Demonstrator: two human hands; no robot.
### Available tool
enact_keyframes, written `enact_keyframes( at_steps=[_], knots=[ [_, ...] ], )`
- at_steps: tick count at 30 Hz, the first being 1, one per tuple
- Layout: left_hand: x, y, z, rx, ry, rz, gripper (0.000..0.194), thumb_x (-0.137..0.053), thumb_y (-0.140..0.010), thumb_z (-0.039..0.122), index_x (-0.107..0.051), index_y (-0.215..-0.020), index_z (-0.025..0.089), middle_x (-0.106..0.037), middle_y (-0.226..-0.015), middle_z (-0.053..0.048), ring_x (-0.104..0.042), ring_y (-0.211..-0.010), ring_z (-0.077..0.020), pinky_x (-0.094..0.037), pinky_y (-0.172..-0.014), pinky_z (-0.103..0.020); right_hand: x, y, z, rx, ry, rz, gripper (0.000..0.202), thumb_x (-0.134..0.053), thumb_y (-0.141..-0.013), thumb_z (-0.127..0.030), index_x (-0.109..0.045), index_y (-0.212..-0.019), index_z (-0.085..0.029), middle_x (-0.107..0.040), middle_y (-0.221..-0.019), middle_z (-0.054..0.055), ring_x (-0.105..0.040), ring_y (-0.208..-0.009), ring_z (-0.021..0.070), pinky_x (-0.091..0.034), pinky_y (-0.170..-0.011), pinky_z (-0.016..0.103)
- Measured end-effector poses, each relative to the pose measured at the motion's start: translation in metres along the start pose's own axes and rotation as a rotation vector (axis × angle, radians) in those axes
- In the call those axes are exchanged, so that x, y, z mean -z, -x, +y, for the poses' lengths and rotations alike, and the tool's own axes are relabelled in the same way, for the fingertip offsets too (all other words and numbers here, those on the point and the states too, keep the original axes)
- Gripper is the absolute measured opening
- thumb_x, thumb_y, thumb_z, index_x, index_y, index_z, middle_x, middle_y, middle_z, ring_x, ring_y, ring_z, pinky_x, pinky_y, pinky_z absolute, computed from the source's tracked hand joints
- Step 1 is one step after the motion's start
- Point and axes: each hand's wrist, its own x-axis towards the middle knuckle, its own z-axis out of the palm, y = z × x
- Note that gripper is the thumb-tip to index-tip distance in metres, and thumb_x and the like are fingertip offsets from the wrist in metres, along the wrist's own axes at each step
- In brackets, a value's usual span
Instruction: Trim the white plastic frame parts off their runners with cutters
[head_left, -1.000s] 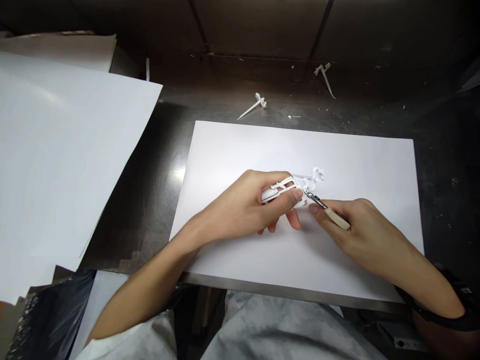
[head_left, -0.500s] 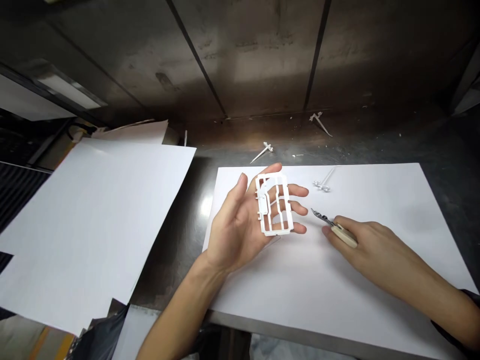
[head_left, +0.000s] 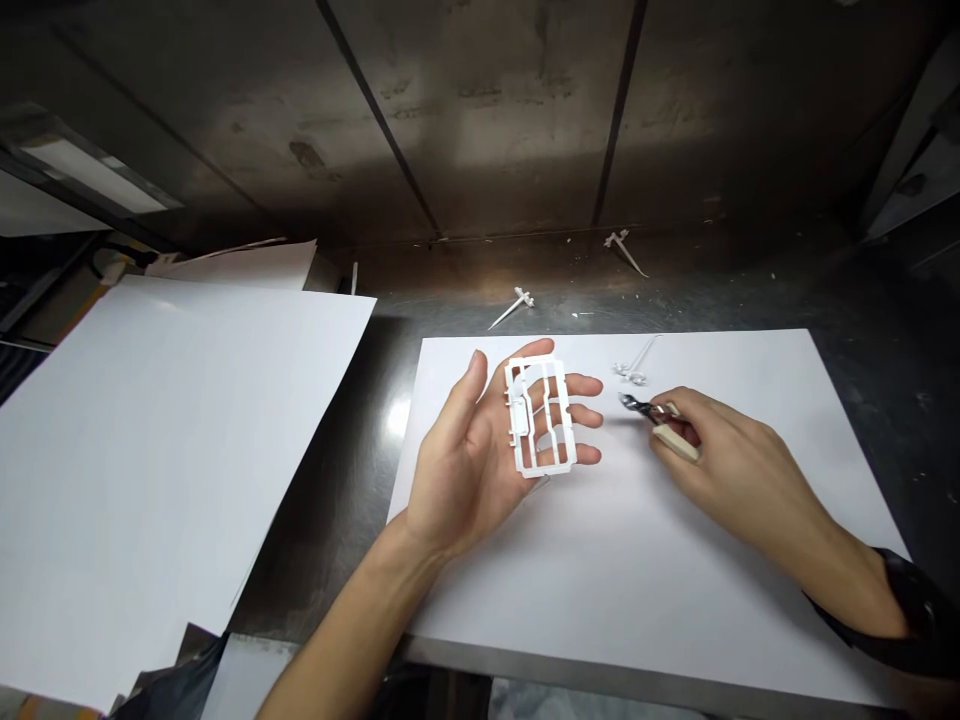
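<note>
My left hand (head_left: 469, 450) is turned palm up with its fingers spread, and it holds a white plastic frame (head_left: 547, 415) that rests across the palm and fingers. Slim bars run lengthwise inside the frame, and small tabs stick out on its thumb side. In my right hand (head_left: 731, 450) is a pair of nippers (head_left: 675, 440) with beige handles, the fingers wrapped round them. The metal jaws point left, a short gap from my left fingertips. Just beyond the jaws, a white sprue piece (head_left: 630, 374) lies on the white sheet (head_left: 600, 570).
Two more sprue pieces, one left (head_left: 514, 307) and one right (head_left: 624, 250), lie on the dark metal bench (head_left: 330, 480) amid small white scraps. A metal wall (head_left: 480, 120) closes off the back. White paper (head_left: 172, 430) overlaps the bench at left.
The nippers' handles have spread apart in my right hand, which has turned slightly. My left hand keeps the frame in much the same pose. The whole view has shifted a little.
</note>
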Motion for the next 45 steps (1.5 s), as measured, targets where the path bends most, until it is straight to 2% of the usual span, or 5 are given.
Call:
enact_keyframes(
  at_steps=[3,5,9,24,45],
  knots=[
    [-0.0008,-0.0015,-0.0013,-0.002,-0.005,0.021,0.050,-0.033,-0.118,0.058,-0.064,-0.134,0.022,-0.076,-0.126,-0.016,-0.076,-0.105,-0.0277,-0.065,-0.090,-0.042,-0.0067,-0.0026,0.0047,0.009,0.046,-0.004,0.018,-0.051,-0.099,-0.033,-0.064,-0.107,-0.023,-0.067,-0.087,0.002,-0.063,-0.076,0.0255,-0.041,-0.066,0.035],
    [-0.0006,-0.0021,-0.0019,-0.004,-0.012,0.015,0.049,-0.033,-0.118,0.058,-0.063,-0.133,0.022,-0.076,-0.126,-0.017,-0.076,-0.103,-0.0285,-0.065,-0.087,-0.041,-0.0079,-0.0028,0.0046,-0.015,0.031,0.003,0.033,-0.052,-0.099,-0.034,-0.067,-0.127,-0.023,-0.069,-0.089,0.003,-0.065,-0.075,0.0264,-0.042,-0.066,0.036],
    [0.0001,-0.0023,-0.0020,-0.022,-0.030,-0.011,0.045,-0.034,-0.118,0.057,-0.059,-0.133,0.023,-0.076,-0.123,-0.017,-0.077,-0.102,-0.0286,-0.065,-0.085,-0.040,-0.0060,-0.0020,0.0019,-0.045,0.006,-0.002,0.067,-0.054,-0.102,-0.038,-0.045,-0.166,-0.023,-0.072,-0.093,0.002,-0.068,-0.077,0.0275,-0.044,-0.066,0.036],
    [0.0019,0.0000,-0.0046,-0.035,-0.071,0.000,0.041,-0.046,-0.115,0.057,-0.060,-0.138,0.027,-0.075,-0.129,-0.014,-0.078,-0.101,-0.0280,-0.066,-0.086,-0.042,-0.0059,0.0000,0.0038,0.003,0.030,0.019,0.037,-0.056,-0.100,-0.035,-0.060,-0.134,-0.021,-0.074,-0.094,0.007,-0.074,-0.083,0.0321,-0.046,-0.064,0.035],
    [0.0037,-0.0015,-0.0070,-0.037,-0.113,-0.054,0.044,-0.036,-0.118,0.054,-0.061,-0.135,0.022,-0.073,-0.129,-0.016,-0.078,-0.102,-0.0277,-0.066,-0.089,-0.041,-0.0031,0.0013,0.0021,-0.024,0.031,0.007,0.034,-0.056,-0.099,-0.037,-0.060,-0.129,-0.022,-0.072,-0.091,0.003,-0.073,-0.079,0.0265,-0.046,-0.064,0.032]
  ],
)
